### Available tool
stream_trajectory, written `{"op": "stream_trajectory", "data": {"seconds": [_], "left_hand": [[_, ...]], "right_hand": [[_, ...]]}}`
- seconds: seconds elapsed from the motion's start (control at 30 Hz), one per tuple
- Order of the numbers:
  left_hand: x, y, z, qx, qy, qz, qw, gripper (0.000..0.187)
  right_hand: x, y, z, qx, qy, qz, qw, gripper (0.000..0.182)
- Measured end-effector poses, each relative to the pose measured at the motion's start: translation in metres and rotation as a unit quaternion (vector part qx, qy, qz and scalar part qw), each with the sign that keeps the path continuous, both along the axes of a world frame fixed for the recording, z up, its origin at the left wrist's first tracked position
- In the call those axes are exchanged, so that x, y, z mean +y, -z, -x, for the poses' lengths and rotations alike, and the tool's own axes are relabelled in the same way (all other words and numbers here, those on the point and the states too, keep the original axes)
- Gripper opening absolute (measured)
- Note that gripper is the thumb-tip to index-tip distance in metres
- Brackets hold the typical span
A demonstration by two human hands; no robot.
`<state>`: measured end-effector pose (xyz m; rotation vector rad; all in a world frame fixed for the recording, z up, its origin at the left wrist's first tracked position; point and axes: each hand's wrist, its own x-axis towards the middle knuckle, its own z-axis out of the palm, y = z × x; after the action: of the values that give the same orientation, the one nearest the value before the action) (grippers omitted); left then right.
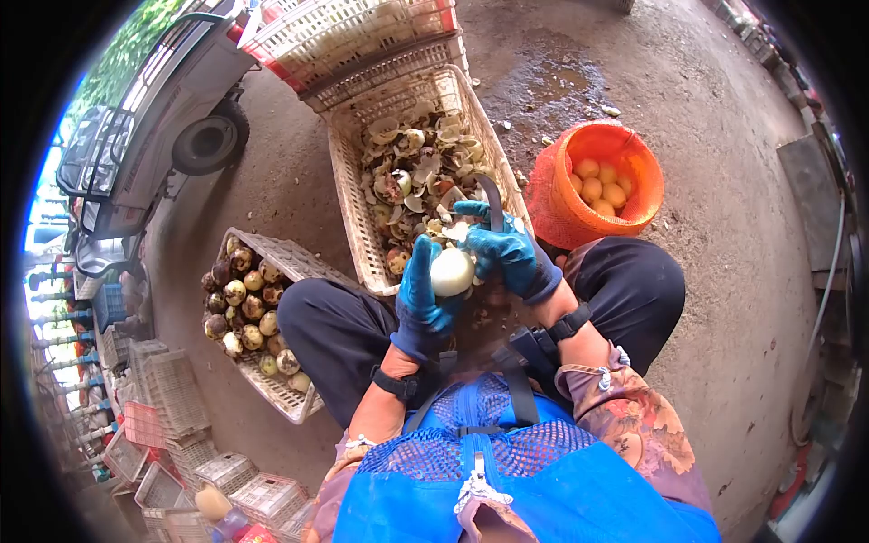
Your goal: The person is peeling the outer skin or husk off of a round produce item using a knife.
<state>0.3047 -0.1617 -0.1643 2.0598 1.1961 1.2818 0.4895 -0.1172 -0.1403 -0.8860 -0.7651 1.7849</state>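
Observation:
Close over the peel crate, my left hand in a blue glove is wrapped round a pale, smooth, round peeled fruit. My right hand, also gloved, is closed on a knife with a dark curved blade that points away from me. The knife's handle is hidden in the fingers. A scrap of pale peel shows beside the right fingers, just above the fruit. Below the hands stands a white plastic crate with many curled peels in it.
An orange bucket holding yellowish round fruits stands right of the crate, with red netting on its side. At left, a tilted crate holds dark-spotted fruits. Stacked crates are behind; a vehicle is parked left.

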Motion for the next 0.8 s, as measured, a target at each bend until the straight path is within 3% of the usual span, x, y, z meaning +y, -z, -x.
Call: {"op": "stream_trajectory", "data": {"seconds": [0.07,0.13,0.23,0.27,0.3,0.4,0.43,0.57,0.6,0.63,0.7,0.73,0.8], "left_hand": [[0.002,-0.006,0.0,0.016,-0.015,0.02,1.0,0.091],[0.003,-0.002,-0.002,-0.179,-0.024,0.19,0.965,0.079],[0.014,0.007,-0.005,-0.409,0.031,0.355,0.84,0.056],[0.016,-0.006,-0.01,-0.458,0.027,0.418,0.784,0.046],[0.021,-0.019,-0.017,-0.476,0.052,0.445,0.757,0.042],[0.056,-0.036,-0.055,-0.48,0.141,0.465,0.73,0.041],[0.067,-0.045,-0.072,-0.454,0.185,0.481,0.727,0.038],[0.11,-0.055,-0.167,-0.465,0.276,0.481,0.69,0.041],[0.123,-0.037,-0.18,-0.445,0.281,0.482,0.701,0.047],[0.125,-0.031,-0.192,-0.396,0.213,0.447,0.774,0.052],[0.121,-0.034,-0.192,-0.461,0.139,0.478,0.734,0.037],[0.124,-0.035,-0.174,-0.495,0.211,0.496,0.682,0.038],[0.118,-0.047,-0.127,-0.468,0.242,0.51,0.68,0.041]], "right_hand": [[-0.002,0.005,0.003,-0.022,0.066,-0.009,0.998,0.05],[-0.002,0.026,0.009,-0.021,0.133,0.057,0.989,0.055],[0.003,0.082,0.01,0.001,0.127,0.185,0.974,0.057],[0.006,0.096,0.015,-0.006,0.122,0.133,0.984,0.056],[0.008,0.106,0.02,-0.014,0.112,0.081,0.99,0.054],[0.002,0.086,0.025,-0.041,0.03,0.102,0.994,0.047],[0.001,0.11,0.043,-0.005,0.135,0.057,0.989,0.039],[0.004,0.106,0.044,-0.036,0.08,0.079,0.993,0.038],[0.005,0.105,0.046,-0.041,0.072,0.082,0.993,0.038],[0.005,0.104,0.047,-0.047,0.065,0.084,0.993,0.038],[0.001,0.103,0.048,-0.063,0.044,0.088,0.993,0.038],[-0.002,0.102,0.051,-0.073,0.032,0.092,0.993,0.037],[-0.009,0.097,0.052,-0.104,-0.013,0.103,0.989,0.037]]}}
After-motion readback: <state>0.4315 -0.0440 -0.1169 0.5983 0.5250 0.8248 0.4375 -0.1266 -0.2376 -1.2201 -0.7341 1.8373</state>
